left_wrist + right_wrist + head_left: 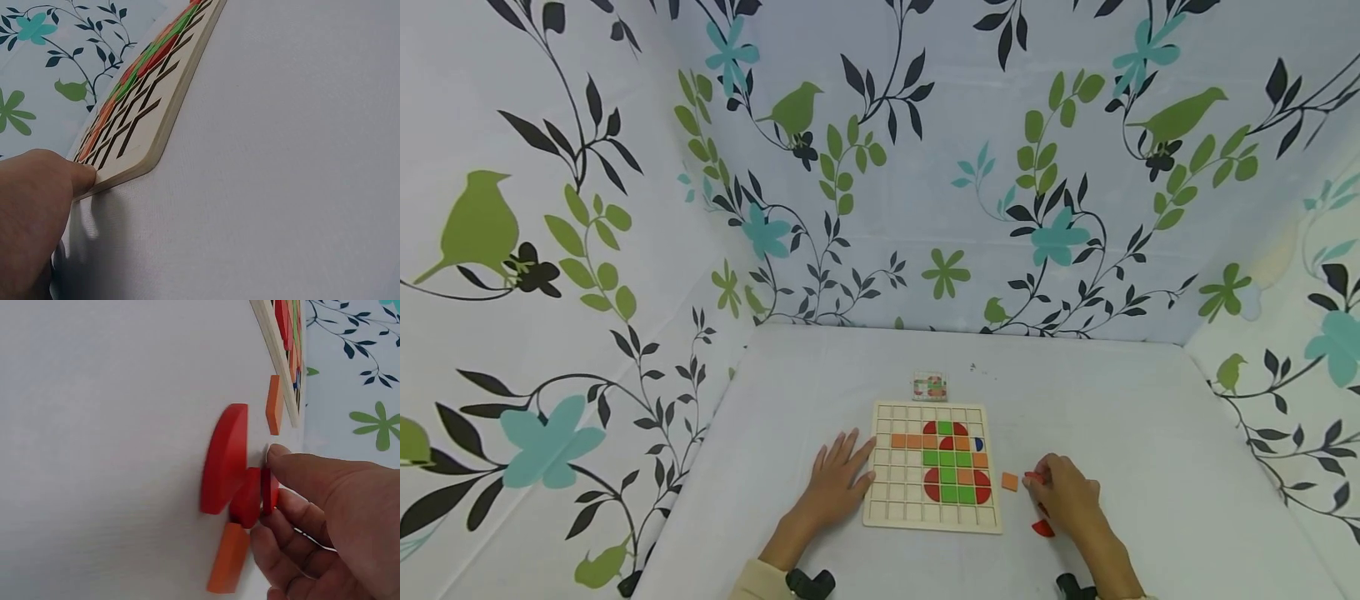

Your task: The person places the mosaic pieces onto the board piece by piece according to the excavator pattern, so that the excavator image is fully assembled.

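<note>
A pale wooden grid board (891, 508) lies on the white table, with red, green, orange and blue pieces in its right-hand cells. My left hand (835, 485) rests at the board's left edge, fingers extended; in the left wrist view its thumb (82, 178) touches the rim. To the right of the board, my right hand (1067, 498) pinches a red piece (270, 494) between thumb and fingers. Close by lie a red quarter-round piece (226, 459), another red piece (247, 500), and an orange block (228, 559). An orange square (1010, 482) sits between board and right hand.
Behind the board's top edge stands a small pattern card (930, 386) with a coloured design. Cloth (850, 167) printed with leaves, birds and flowers borders the table at the back and both sides.
</note>
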Action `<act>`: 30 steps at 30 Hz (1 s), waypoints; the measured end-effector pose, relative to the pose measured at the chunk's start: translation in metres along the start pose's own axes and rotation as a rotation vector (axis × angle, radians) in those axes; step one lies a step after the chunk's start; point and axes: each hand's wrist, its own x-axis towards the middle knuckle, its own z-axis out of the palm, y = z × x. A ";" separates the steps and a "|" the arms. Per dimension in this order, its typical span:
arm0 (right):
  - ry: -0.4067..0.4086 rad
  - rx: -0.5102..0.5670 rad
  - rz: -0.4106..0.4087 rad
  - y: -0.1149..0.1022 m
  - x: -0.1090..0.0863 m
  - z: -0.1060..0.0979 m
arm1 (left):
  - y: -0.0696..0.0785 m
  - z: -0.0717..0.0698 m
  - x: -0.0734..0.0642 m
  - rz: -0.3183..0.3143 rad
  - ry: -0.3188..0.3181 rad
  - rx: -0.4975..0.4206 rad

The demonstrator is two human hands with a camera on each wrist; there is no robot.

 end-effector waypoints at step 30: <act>0.019 0.077 -0.112 0.001 0.023 0.005 | -0.005 0.001 0.004 -0.029 -0.050 0.057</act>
